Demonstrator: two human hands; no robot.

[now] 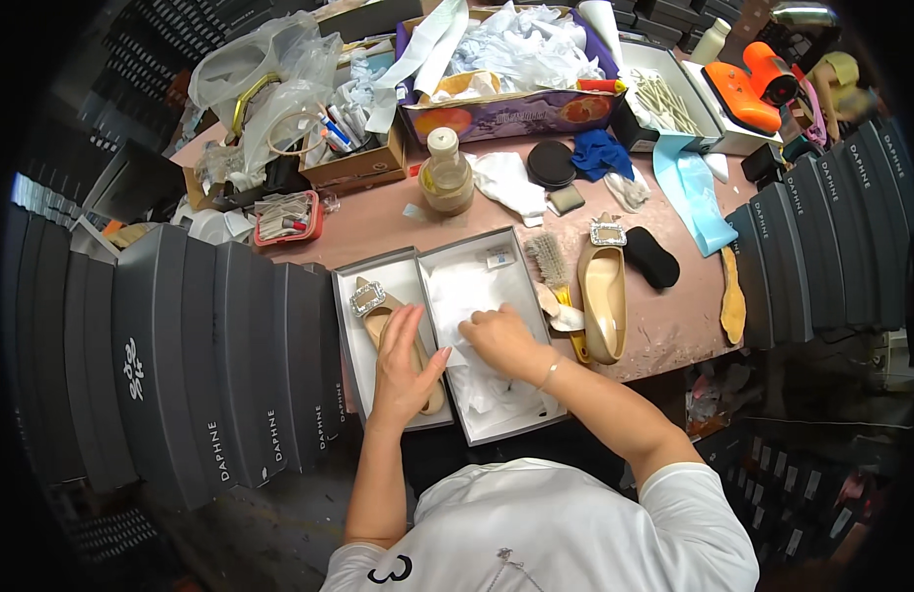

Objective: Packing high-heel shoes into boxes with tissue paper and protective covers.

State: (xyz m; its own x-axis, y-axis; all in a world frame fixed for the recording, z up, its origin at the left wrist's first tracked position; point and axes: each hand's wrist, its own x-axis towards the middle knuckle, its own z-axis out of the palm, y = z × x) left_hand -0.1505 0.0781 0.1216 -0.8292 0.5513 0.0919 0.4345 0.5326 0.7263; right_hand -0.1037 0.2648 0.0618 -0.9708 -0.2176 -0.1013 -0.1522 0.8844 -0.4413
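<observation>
My left hand (pixel 405 370) lies over a beige pointed flat shoe (pixel 380 322) with a jewelled square buckle, in the left half of a grey shoebox (pixel 342 286). Its fingers are stretched out and the thumb is apart; the palm hides part of the shoe. Over the right half (pixel 531 281), lined in white, my right hand (pixel 504 342) is closed on white tissue paper (pixel 482 390), its fingertips partly hidden. A matching shoe (pixel 603 296) stands on the table to the right, toe pointing away from me.
A yellow-handled brush (pixel 549 261) lies between box and shoe, a black oval pad (pixel 651 258) beyond. Stacked dark shoeboxes (pixel 161 365) rise at left and more boxes (pixel 822 237) at right. A bottle (pixel 445 178) and a purple carton (pixel 506 116) stand behind.
</observation>
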